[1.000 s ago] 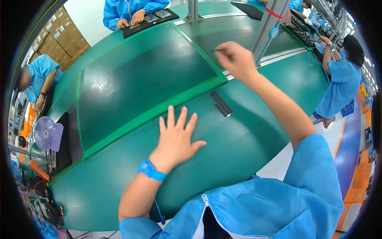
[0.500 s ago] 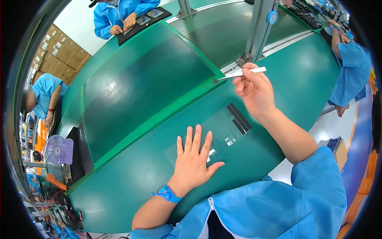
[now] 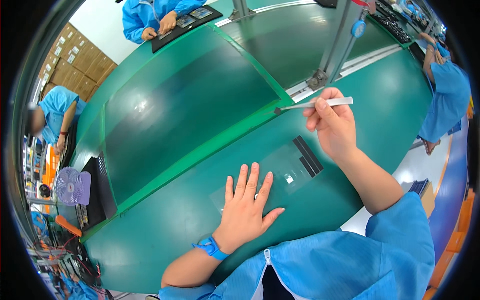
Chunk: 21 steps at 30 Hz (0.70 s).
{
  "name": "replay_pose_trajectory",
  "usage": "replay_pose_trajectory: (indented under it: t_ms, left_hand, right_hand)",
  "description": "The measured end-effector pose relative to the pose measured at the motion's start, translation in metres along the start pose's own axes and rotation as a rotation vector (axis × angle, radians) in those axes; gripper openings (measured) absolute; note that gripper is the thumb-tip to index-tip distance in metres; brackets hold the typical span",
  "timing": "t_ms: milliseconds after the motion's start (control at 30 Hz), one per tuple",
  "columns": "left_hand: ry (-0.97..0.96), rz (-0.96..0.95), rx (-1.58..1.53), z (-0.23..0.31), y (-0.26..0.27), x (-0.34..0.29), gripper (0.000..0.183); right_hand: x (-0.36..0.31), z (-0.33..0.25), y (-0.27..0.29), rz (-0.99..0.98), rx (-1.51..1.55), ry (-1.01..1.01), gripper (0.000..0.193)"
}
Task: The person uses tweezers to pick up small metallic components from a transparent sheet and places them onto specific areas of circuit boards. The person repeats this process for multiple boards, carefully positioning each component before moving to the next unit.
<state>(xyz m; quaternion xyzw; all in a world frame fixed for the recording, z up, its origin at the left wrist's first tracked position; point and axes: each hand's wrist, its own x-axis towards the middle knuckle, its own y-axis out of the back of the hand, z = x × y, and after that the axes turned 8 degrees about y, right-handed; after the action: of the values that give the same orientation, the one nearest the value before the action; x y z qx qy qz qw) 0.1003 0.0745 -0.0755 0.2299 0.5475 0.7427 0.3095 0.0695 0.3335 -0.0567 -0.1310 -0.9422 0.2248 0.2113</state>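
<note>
My left hand (image 3: pixel 245 215) lies flat with fingers spread on a clear plastic sheet (image 3: pixel 280 165), holding it against the green table. Black strips (image 3: pixel 307 156) lie side by side at the sheet's right end. Above the table beyond the sheet, my right hand (image 3: pixel 336 125) is closed on metal tweezers (image 3: pixel 337 101) between thumb and fingers. The tweezers point left, and a small dark piece (image 3: pixel 278 110) shows at their tip, over the green border strip. I cannot make out exactly what the piece is.
A metal post (image 3: pixel 340 45) rises beyond my right hand. At the left stand a purple fan (image 3: pixel 72 186) and a black tray (image 3: pixel 95 190). Co-workers in blue sit at the far side, left and right; one handles parts on a black mat (image 3: pixel 187 29).
The whole view has shifted slightly. My right hand, with the tweezers and dark piece, appears a little lower and farther right in the picture. My left hand stays flat on the sheet.
</note>
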Motion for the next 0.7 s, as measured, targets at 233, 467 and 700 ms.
replay_pose_trajectory:
  t_ms: [233, 467, 700]
  left_hand:
    - [0.014, 0.078, -0.001, 0.002, 0.0, -0.007, 0.076]
    - [-0.078, 0.338, -0.234, -0.002, -0.001, -0.006, 0.047]
    - [0.019, 0.509, -0.486, -0.015, -0.003, 0.002, 0.022]
  right_hand:
    - [-0.008, 0.006, -0.002, 0.056, 0.023, -0.147, 0.016]
    - [-0.006, 0.006, -0.004, 0.037, -0.016, -0.059, 0.017]
    - [-0.029, 0.007, -0.012, -0.156, -0.098, 0.027, 0.018]
